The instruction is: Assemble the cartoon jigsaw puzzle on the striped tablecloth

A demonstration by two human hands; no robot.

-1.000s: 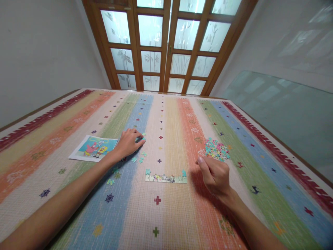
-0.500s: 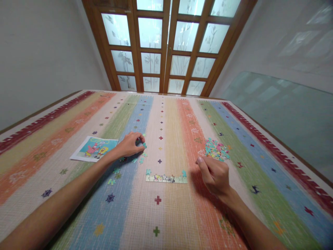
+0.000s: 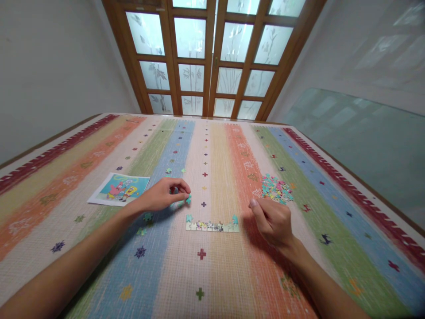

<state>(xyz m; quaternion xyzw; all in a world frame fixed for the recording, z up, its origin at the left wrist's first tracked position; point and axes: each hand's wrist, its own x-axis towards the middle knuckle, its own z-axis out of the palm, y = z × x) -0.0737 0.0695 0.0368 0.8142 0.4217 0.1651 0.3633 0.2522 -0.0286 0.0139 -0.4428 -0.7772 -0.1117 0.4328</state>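
Observation:
My left hand (image 3: 168,194) pinches a teal jigsaw puzzle piece (image 3: 189,199) between thumb and fingertips, over the cloth left of centre. In front of me lies a joined strip of puzzle pieces (image 3: 212,227), pale along its near edge, with a teal piece standing up at each end. My right hand (image 3: 271,219) is a closed fist resting right of the strip; whether anything is inside it is hidden. Just beyond that fist sits a heap of loose puzzle pieces (image 3: 276,189), pink, teal and yellow. Several loose teal pieces (image 3: 148,216) lie around my left hand, partly covered by it.
A printed cartoon picture (image 3: 120,189) lies flat left of my left hand. Beneath everything is a striped tablecloth (image 3: 206,274) with small printed figures. Wooden doors with frosted panes (image 3: 191,79) stand past the far edge, and a glass panel (image 3: 361,137) is at the right.
My left hand has moved right and nearer to me, carrying the teal puzzle piece toward the strip. Loose pieces behind it have come into view. My right fist has hardly moved.

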